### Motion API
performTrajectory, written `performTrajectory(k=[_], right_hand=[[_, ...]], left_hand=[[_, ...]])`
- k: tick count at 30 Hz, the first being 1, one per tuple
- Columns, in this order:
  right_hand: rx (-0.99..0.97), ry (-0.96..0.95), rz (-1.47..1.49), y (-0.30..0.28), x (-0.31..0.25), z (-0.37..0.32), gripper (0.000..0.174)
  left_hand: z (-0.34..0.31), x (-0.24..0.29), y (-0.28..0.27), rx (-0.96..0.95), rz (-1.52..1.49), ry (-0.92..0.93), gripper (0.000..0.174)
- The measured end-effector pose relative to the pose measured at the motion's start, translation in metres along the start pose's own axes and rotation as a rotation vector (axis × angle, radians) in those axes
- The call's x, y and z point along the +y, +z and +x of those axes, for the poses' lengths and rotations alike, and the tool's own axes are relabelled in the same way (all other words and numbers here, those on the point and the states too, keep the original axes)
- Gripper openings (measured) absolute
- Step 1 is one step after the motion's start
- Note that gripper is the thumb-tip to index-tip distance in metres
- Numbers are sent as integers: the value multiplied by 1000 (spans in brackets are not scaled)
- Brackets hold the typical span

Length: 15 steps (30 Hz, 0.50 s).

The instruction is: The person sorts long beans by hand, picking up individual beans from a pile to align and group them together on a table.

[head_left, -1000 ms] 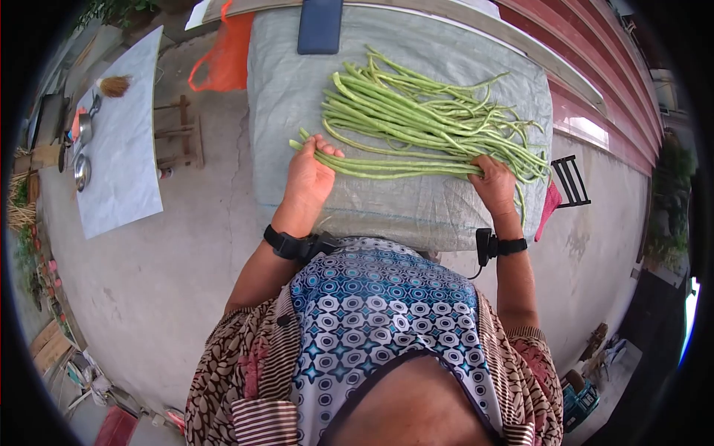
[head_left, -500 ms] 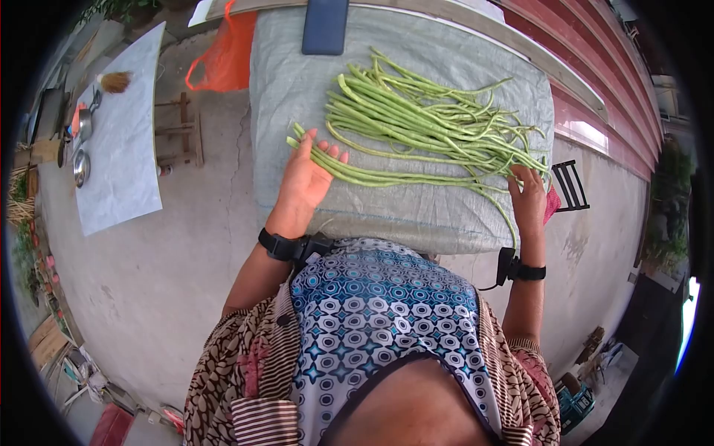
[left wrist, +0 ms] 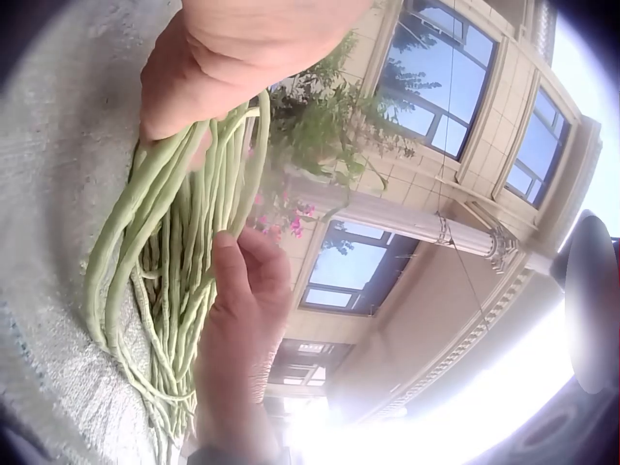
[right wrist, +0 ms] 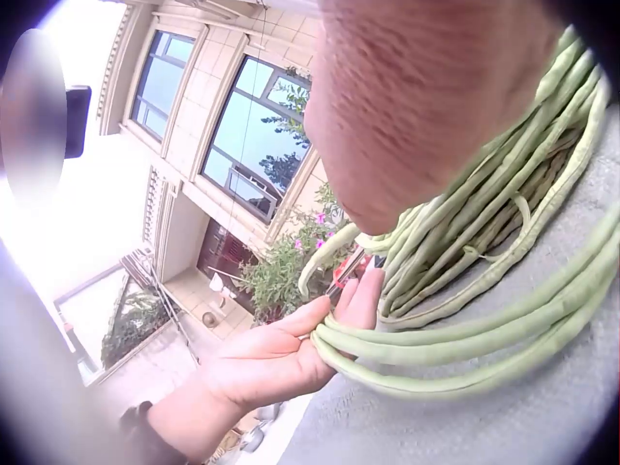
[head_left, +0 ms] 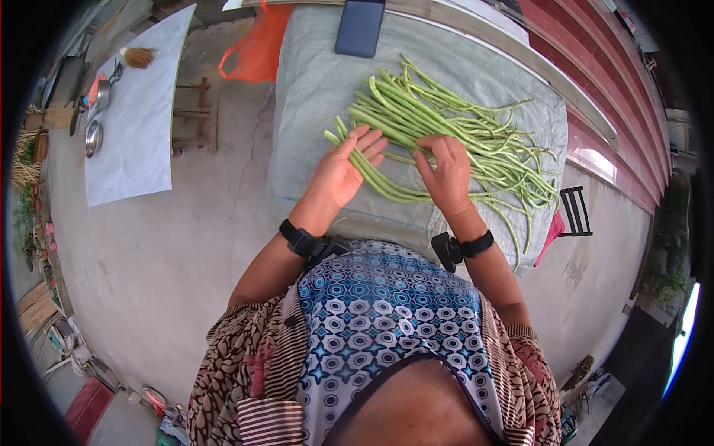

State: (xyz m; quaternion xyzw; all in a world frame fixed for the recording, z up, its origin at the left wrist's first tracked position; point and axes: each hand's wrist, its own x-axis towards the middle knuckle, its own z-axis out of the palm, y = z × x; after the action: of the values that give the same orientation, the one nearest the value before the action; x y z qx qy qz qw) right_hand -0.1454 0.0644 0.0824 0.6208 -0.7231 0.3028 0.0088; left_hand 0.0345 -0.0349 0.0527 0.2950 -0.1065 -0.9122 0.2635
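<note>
In the head view a few long beans (head_left: 390, 187) lie across my left hand (head_left: 343, 169), held near their ends under the thumb, with the other fingers stretched out. Their far parts curve down onto the grey-green sheet. My right hand (head_left: 448, 172) is at the near edge of the main pile of long beans (head_left: 424, 111). In the left wrist view its thumb and fingers (left wrist: 229, 262) pinch at a long bean (left wrist: 258, 165) standing out from the pile. The right wrist view shows the left palm (right wrist: 276, 363) turned up beneath the held beans.
The grey-green sheet (head_left: 312, 97) covers the work surface. A dark phone (head_left: 360, 28) lies at its far edge, beside an orange plastic bag (head_left: 256, 44). To the left stands a white-topped table (head_left: 141, 126) with a brush (head_left: 138, 57) and metal bowls. A black rack-like stool (head_left: 576, 211) is at right.
My right hand let go of the held beans' far part, moved right to the pile's thin ends, then came left to the pile's near edge. My left hand kept its beans, its fingers straightening.
</note>
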Motion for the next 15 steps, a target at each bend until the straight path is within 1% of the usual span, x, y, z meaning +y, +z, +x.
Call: performTrajectory(k=[1, 4, 7, 11, 13, 15], right_hand=[[-19, 4, 62, 0, -5, -3, 18], [-159, 52, 127, 10, -20, -12, 18], [-188, 187, 250, 19, -25, -17, 19], [-232, 280, 339, 22, -22, -23, 20], [-255, 234, 331, 18, -23, -22, 17], [-294, 174, 280, 9, -23, -21, 14]], left_hand=[[-1, 0, 3, -24, -8, 7, 46], [-4, -2, 6, -80, -59, 66, 45], [-2, -5, 3, -118, -173, 106, 44], [-2, -9, 5, -48, -216, 141, 43], [0, -13, 0, -45, -183, 159, 42], [8, -13, -10, -130, -145, 154, 39]])
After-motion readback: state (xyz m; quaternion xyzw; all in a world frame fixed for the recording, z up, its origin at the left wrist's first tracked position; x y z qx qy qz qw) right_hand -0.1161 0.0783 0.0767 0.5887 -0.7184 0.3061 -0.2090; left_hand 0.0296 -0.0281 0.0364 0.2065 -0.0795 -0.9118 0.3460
